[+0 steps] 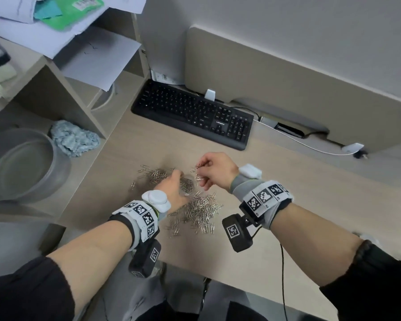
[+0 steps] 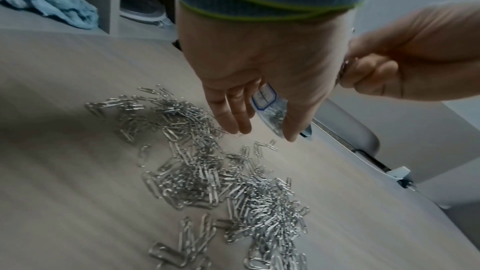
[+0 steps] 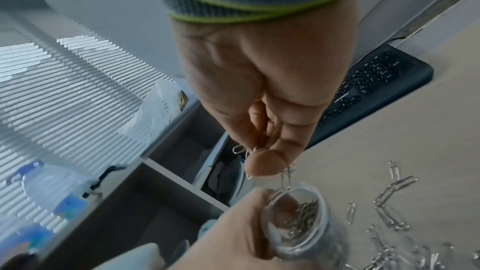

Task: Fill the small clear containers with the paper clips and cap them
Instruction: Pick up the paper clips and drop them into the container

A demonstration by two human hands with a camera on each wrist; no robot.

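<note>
The left hand (image 1: 175, 188) held a small clear container (image 3: 298, 225) with its fingers curled around the wall, above the beige desk (image 1: 287, 205). The mouth of the container was open and tilted up toward the other hand, and some paper clips lay already inside it. A white label with a blue border (image 2: 265, 96) was visible on its side between the fingers. The right hand (image 1: 214, 171) was just above the mouth and pinched a few paper clips (image 3: 287, 180) between the thumb and the fingertips; one clip hung down and reached the rim. A large loose pile of paper clips (image 1: 199, 209) was spread on the desk under and around both hands. A black keyboard (image 1: 192, 113) lay farther back on the desk, and a blue cloth (image 1: 73, 137) lay in the shelf at the left.
</note>
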